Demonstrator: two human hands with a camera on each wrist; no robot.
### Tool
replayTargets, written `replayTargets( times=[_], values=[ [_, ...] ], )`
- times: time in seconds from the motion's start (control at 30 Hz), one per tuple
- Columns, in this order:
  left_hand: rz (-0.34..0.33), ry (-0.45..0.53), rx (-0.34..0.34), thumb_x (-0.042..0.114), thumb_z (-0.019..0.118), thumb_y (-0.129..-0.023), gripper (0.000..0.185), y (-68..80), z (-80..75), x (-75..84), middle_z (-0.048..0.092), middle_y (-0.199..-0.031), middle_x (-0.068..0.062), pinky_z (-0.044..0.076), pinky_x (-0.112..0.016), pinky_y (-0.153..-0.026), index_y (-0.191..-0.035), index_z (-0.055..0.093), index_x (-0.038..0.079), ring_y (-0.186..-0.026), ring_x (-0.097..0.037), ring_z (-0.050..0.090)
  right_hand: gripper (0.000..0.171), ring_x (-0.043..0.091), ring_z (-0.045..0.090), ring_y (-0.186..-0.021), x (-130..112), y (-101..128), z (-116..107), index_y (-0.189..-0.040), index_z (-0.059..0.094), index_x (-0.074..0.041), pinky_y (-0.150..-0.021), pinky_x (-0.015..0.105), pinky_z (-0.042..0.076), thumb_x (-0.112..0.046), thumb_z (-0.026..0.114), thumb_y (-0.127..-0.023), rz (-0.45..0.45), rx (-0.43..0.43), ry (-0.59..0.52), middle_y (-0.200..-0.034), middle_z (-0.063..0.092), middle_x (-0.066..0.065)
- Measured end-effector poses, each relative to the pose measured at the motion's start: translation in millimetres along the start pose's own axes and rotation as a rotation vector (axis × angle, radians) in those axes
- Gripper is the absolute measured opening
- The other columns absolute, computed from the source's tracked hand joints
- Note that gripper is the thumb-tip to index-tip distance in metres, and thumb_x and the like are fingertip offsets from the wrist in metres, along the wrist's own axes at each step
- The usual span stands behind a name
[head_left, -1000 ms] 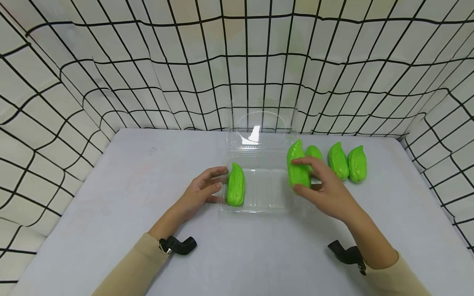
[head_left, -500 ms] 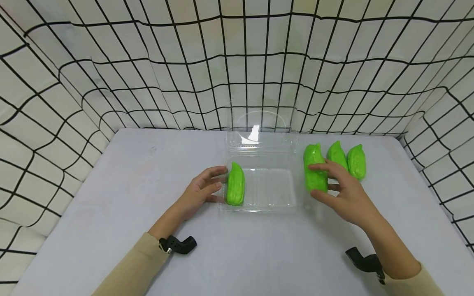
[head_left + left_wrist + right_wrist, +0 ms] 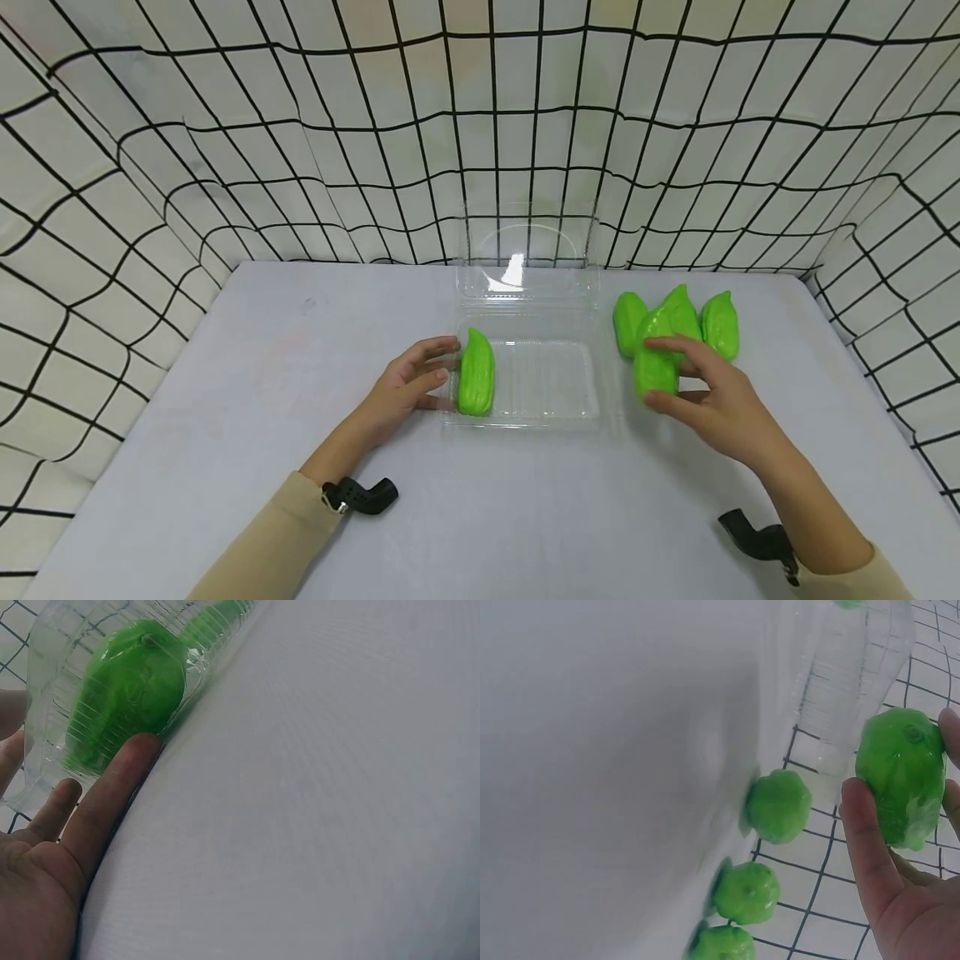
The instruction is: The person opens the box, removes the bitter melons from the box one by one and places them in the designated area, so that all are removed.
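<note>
Right hand [image 3: 708, 404] grip: a green chayote-like gourd [image 3: 657, 358] is grasped, thumb on the near end, fingers over the top, lifted just off the counter [image 3: 300, 350]. It is held across its mid-body, broad end toward the palm in the right wrist view [image 3: 901, 774]. The ridged, glossy skin is judged slippery; the body looks stiff and light, likely plastic, so a wrap across the widest part should be best.

Three more gourds [image 3: 628, 321] lie just behind the held one, near the right far corner.

Left hand [image 3: 405, 387]: fingers straight, pressed against the left wall of the clear clamshell tray [image 3: 555, 387]; nothing gripped. One gourd in the tray [image 3: 476, 382] lies along that wall, lid [image 3: 525, 250] standing open behind.
</note>
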State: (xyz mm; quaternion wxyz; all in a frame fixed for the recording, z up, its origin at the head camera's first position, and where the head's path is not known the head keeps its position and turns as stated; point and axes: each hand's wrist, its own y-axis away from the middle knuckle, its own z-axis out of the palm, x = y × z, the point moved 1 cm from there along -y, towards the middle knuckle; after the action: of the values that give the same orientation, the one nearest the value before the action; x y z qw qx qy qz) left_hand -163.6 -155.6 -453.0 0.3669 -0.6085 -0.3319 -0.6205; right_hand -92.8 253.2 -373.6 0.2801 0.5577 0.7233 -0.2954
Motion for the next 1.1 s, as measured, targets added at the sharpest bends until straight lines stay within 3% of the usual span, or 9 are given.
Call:
replayTargets(
  times=[0.17,0.37,0.6,1.1],
  values=[
    [-0.001,-0.014,0.002,0.013,0.054,-0.103,0.049,0.3,0.2,0.6,0.035,-0.158,-0.015,0.06,-0.048,-0.086,-0.15,0.039,0.009,-0.142,-0.035,0.038,0.067,0.045,0.059,-0.119,8,2,-1,-0.144,0.05,-0.025,-0.084,0.043,0.061,-0.024,0.081,-0.085,-0.005,-0.003,0.007,-0.148,0.048,0.007],
    [-0.005,-0.029,0.003,0.015,0.054,-0.103,0.049,0.4,0.0,1.2,0.035,-0.158,-0.013,0.06,-0.048,-0.085,-0.15,0.039,0.01,-0.143,-0.037,0.036,0.066,0.05,0.059,-0.116,15,5,-2,-0.145,0.05,-0.023,-0.083,0.043,0.061,-0.025,0.08,-0.086,0.024,-0.031,0.009,-0.156,0.033,0.02],
    [-0.008,-0.029,0.002,0.014,0.054,-0.103,0.049,0.3,-0.1,0.6,0.035,-0.158,-0.012,0.06,-0.048,-0.086,-0.15,0.04,0.01,-0.143,-0.036,0.036,0.063,0.051,0.06,-0.112,23,6,-2,-0.144,0.05,-0.021,-0.081,0.054,0.06,-0.031,0.078,-0.088,0.077,-0.075,0.049,-0.145,0.043,0.017],
    [-0.005,-0.036,0.006,0.015,0.054,-0.103,0.049,0.2,0.5,-0.1,0.036,-0.158,-0.012,0.06,-0.048,-0.085,-0.15,0.039,0.009,-0.143,-0.035,0.037,0.064,0.052,0.055,-0.119,31,5,-3,-0.144,0.051,-0.018,-0.08,0.059,0.056,-0.037,0.076,-0.088,0.109,-0.156,0.146,-0.147,0.045,0.02]
  ],
)
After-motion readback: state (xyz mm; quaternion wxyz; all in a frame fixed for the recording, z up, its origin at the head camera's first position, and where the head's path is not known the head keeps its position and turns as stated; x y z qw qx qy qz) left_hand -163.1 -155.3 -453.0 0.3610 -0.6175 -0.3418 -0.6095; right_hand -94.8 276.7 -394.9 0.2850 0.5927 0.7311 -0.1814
